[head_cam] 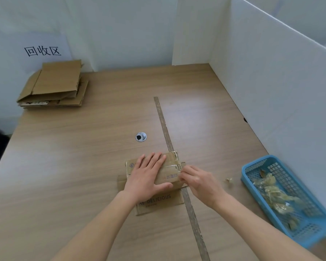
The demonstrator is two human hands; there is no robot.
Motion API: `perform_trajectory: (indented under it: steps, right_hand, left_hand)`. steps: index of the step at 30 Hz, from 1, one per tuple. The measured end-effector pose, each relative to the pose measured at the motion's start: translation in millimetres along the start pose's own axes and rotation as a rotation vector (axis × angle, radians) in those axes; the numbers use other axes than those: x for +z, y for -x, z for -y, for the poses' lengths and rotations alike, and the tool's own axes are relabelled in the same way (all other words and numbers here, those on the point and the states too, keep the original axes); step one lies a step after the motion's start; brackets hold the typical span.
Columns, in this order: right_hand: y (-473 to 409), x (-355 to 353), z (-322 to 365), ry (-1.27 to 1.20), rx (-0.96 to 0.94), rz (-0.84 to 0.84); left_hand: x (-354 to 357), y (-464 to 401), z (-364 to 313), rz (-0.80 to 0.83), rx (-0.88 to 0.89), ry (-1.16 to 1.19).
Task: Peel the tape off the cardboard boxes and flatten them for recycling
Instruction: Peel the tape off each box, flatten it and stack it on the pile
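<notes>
Lying taped under the flat left hand [147, 176]: small brown box [169, 178], right hand [199, 180] pinching its tape [175, 164].

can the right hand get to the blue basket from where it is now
Probably yes. The right hand is picking at the tape on the cardboard box, and the blue basket lies on the same side, with only bare table and a small tape scrap between them.

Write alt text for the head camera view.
A person's left hand presses flat on a small taped cardboard box on a wooden table while the right hand picks at tape on its right end. A blue basket of peeled tape sits right; flattened boxes lie far left.
</notes>
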State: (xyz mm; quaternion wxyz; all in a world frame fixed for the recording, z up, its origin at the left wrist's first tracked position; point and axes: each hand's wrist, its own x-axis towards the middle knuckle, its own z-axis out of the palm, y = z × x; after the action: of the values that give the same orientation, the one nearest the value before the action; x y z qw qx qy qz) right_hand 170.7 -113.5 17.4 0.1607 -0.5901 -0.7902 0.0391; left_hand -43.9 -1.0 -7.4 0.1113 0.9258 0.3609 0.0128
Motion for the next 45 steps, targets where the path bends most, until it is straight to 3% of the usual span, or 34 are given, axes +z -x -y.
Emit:
perform_trajectory:
  steps: [3,7,12,17,24,29,35,41,45]
  right_hand:
    - [0,0,-2,-0.014,-0.023,0.053]
    - [-2,-7,-12,0.063,-0.196,0.203]
    - [-7,-10,-16,0.047,-0.2,0.248]
    - [-1,-18,-8,0.001,-0.155,0.177]
    - [1,-18,-2,0.242,-0.278,0.046]
    - [0,-16,-1,0.326,-0.317,0.078]
    - [-9,-17,-11,-0.001,-0.17,0.37]
    - [6,-12,-14,-0.533,0.248,0.248]
    - [18,0,-4,-0.604,0.422,0.112]
  left_hand:
    - [0,0,0,0.001,0.015,0.013]
    - [0,0,1,0.013,0.035,0.042]
    - [0,2,0,0.006,0.039,0.038]
    - [1,1,0,0.008,0.036,0.037]
    - [2,2,0,0.007,0.037,0.038]
    - [3,2,1,-0.012,0.045,0.025]
    - [2,2,5,0.004,0.067,0.05]
    - [4,4,2,0.007,0.056,0.029]
    - [4,3,2,0.001,0.053,0.02]
